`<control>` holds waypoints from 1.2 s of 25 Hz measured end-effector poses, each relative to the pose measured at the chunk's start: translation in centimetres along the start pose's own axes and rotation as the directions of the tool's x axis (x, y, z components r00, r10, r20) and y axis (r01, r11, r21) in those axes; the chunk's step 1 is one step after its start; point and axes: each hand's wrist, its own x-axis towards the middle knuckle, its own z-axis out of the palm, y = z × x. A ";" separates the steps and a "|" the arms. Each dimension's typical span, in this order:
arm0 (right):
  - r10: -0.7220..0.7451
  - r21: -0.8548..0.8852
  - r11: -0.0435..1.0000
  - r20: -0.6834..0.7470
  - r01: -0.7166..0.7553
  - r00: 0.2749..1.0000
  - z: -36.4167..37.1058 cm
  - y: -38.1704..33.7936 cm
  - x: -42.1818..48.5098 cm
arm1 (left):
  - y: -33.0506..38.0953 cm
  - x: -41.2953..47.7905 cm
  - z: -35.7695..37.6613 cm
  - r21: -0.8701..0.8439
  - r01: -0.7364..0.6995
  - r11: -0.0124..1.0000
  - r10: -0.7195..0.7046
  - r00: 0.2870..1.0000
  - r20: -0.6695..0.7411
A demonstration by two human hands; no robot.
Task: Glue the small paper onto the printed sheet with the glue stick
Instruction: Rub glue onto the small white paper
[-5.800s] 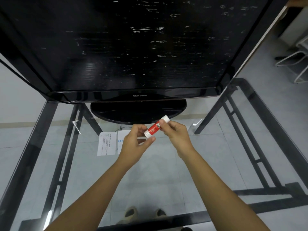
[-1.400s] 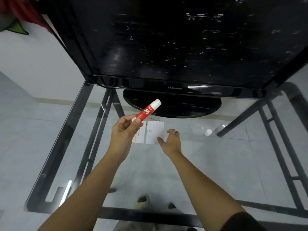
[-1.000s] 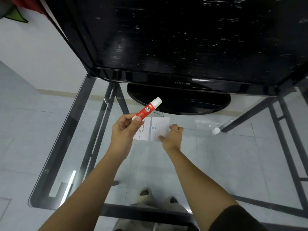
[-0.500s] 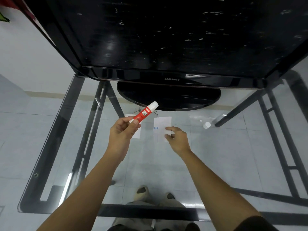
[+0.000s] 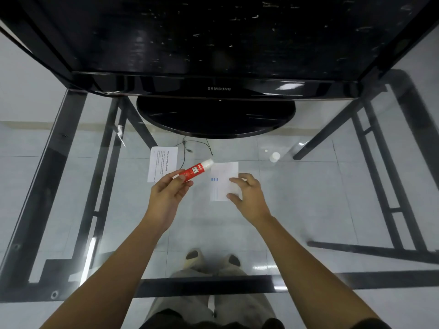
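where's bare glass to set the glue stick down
Clear glass tabletop is bare right of the right hand, nearer than the white cap, and left of the printed white sheet. Crowded: between that sheet and the blue-marked white paper, by the black oval monitor base.

The television [image 5: 213,43] is cut off by the frame's upper edge. The small paper [image 5: 222,179] is partly covered by the right hand [image 5: 249,198]. The base of the glue stick [image 5: 196,170] is hidden in the left hand [image 5: 166,198]. Small print on the printed sheet [image 5: 161,162] cannot be read.
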 end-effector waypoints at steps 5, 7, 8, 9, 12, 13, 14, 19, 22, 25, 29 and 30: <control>-0.098 -0.208 0.973 0.034 0.103 0.995 -0.4 1.3 0.4 | -0.3 0.2 0.6 -0.167 0.072 0.983 -0.080 0.996 -0.039; -0.133 -0.229 0.963 0.049 0.140 0.990 -0.4 2.0 0.2 | -0.4 0.5 0.9 -0.293 0.118 0.949 -0.143 0.987 -0.067; -0.153 -0.247 0.956 0.049 0.160 0.987 -0.4 2.4 0.1 | -0.5 0.6 1.0 -0.319 0.119 0.940 -0.150 0.986 -0.074; -0.172 -0.268 0.947 0.052 0.180 0.984 -0.4 2.7 0.0 | -0.7 0.8 1.1 -0.292 0.114 0.950 -0.141 0.987 -0.072; -0.207 -0.317 0.924 0.052 0.213 0.977 -0.1 3.4 -0.2 | -1.5 1.0 1.2 0.004 0.049 0.999 -0.049 0.998 -0.035; -0.208 -0.328 0.921 0.040 0.209 0.977 0.0 3.5 -0.2 | -1.7 1.1 1.2 0.107 0.034 0.994 -0.031 0.999 -0.033; -0.205 -0.338 0.919 0.027 0.202 0.978 0.2 3.6 -0.1 | -1.7 1.1 1.2 0.196 0.023 0.980 -0.015 0.999 -0.044; -0.204 -0.372 0.908 0.007 0.192 0.979 0.4 3.9 0.0 | -0.3 1.4 1.7 0.510 -0.199 0.837 0.143 0.979 0.148; -0.193 -0.358 0.915 0.018 0.187 0.981 0.4 3.9 0.2 | 0.2 1.7 2.3 0.729 -0.384 0.567 0.146 0.918 0.370; -0.191 -0.341 0.922 0.020 0.186 0.981 0.5 3.9 0.3 | 0.7 2.2 2.7 0.810 -0.459 0.365 0.083 0.882 0.463; -0.196 -0.337 0.922 0.010 0.188 0.980 0.5 4.0 0.3 | 0.5 2.4 3.1 0.778 -0.552 0.299 0.020 0.819 0.573; -0.198 -0.338 0.922 0.008 0.189 0.980 0.6 4.0 0.4 | 0.4 2.5 3.2 0.777 -0.564 0.278 -0.003 0.809 0.588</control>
